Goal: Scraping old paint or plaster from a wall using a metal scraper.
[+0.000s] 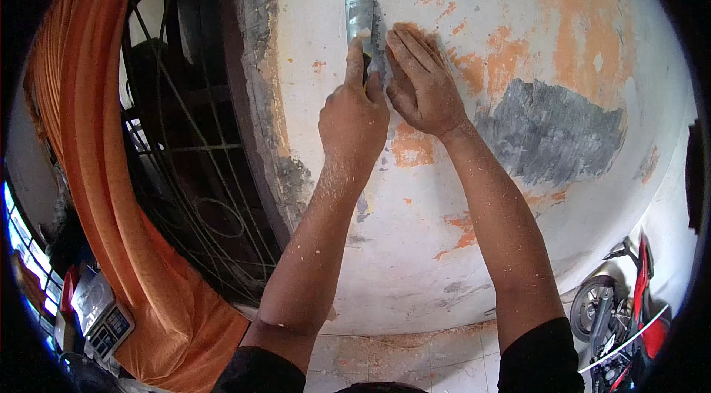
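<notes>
My left hand [355,118] grips the handle of a putty knife [360,12], its index finger stretched along the metal blade. The blade points up and lies against or very close to a wall [328,4] with worn white paint. Most of the handle is hidden in the fist; a bit of black and yellow shows. Beside it, my right hand [425,84] rests flat against the wall, holding nothing. Around the hands, orange patches [414,146] and a large bare grey patch [555,134] show through the paint. Pale dust and flakes cling to both forearms.
Left of the wall is a dark opening with a metal grille [222,147], with an orange curtain [105,171] hanging beside it. A device with a keypad [108,332] sits at lower left. A red and black motorcycle [608,304] stands at lower right. Debris dots the tiled floor [400,362].
</notes>
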`<action>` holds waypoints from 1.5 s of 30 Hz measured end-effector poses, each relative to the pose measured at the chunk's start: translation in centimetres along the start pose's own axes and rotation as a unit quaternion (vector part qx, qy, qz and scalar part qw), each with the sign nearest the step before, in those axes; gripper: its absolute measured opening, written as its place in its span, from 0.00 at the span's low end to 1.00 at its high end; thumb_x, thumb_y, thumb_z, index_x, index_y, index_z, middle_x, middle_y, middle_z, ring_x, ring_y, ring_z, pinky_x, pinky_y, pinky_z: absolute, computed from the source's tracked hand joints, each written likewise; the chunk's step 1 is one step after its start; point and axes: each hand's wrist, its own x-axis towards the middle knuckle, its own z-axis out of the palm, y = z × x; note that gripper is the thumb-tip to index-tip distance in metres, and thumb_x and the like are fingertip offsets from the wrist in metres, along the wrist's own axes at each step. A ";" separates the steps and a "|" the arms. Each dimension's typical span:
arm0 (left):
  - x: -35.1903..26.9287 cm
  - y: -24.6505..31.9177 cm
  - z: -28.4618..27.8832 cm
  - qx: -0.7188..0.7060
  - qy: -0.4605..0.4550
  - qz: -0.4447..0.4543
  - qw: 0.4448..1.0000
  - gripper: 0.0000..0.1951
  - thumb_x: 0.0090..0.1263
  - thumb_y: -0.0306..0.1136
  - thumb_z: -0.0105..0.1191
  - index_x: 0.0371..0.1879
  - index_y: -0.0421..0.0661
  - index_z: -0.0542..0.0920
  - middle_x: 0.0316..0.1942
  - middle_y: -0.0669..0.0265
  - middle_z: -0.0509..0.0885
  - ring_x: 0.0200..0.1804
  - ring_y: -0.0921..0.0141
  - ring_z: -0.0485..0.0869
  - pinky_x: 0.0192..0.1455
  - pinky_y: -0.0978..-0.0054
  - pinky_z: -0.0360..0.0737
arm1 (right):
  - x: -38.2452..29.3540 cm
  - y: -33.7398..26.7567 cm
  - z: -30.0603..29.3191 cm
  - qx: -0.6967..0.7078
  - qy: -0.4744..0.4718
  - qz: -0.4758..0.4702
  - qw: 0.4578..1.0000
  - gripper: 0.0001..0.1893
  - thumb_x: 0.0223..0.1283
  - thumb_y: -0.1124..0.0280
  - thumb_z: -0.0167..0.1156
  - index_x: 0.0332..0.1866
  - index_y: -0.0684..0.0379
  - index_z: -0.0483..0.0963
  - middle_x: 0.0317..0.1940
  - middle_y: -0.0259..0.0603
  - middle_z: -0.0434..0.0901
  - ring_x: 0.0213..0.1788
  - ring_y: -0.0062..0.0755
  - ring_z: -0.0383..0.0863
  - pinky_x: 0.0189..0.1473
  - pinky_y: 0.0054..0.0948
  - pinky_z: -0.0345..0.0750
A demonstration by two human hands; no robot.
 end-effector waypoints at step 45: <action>11.7 -9.8 -6.4 0.229 0.036 0.514 0.826 0.36 0.69 0.49 0.58 0.75 0.47 0.67 0.77 0.64 0.66 0.79 0.63 0.63 0.83 0.50 0.54 | 3.3 -15.9 2.5 -0.004 0.006 0.522 0.853 0.30 0.68 0.75 0.56 0.76 0.52 0.66 0.38 0.61 0.83 0.41 0.57 0.86 0.47 0.46 0.80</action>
